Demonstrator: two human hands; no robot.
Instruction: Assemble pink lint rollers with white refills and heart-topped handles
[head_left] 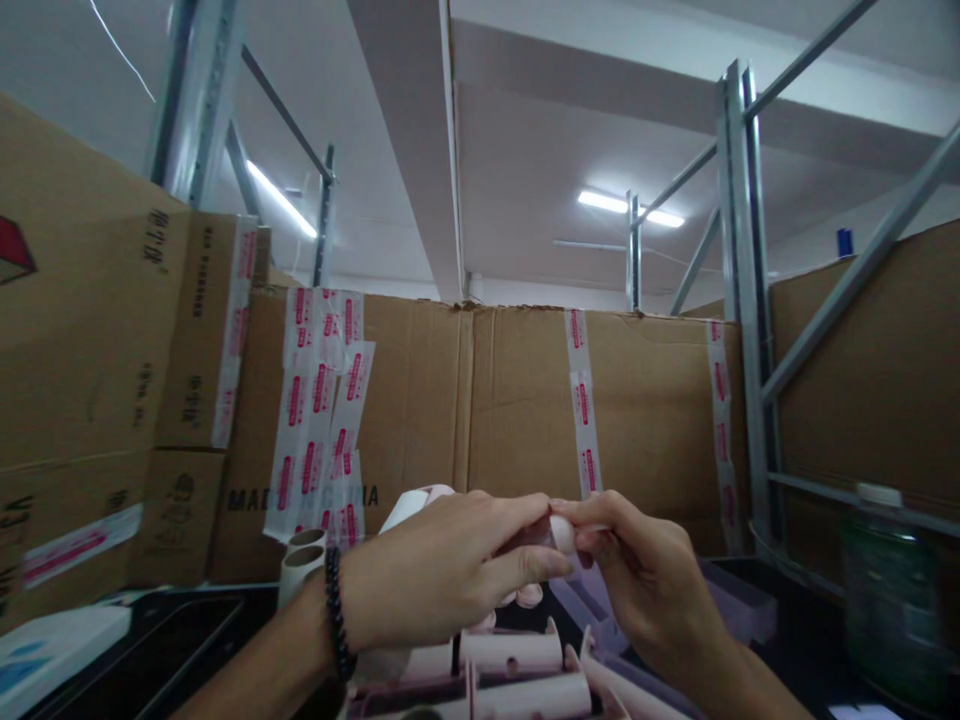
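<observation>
Near the middle of the head view, my left hand (pixel 442 570), with a black bead bracelet (pixel 337 610) on its wrist, is closed round a small white rounded piece (pixel 561 533). My right hand (pixel 645 570) pinches at the same piece from the right, its fingertips meeting those of my left hand. Below both hands lie several pale pink plastic parts (pixel 510 652) with cylindrical bodies. My fingers hide most of the held piece. Behind my left hand a white object (pixel 415 502) shows in part.
Purple trays (pixel 739 600) lie behind and beside my right hand. Cardboard tubes (pixel 301 560) stand at the left, near a dark flat device (pixel 150 660) and a white box (pixel 60 640). A green bottle (pixel 892 600) stands far right. Taped cardboard (pixel 510 400) walls the back.
</observation>
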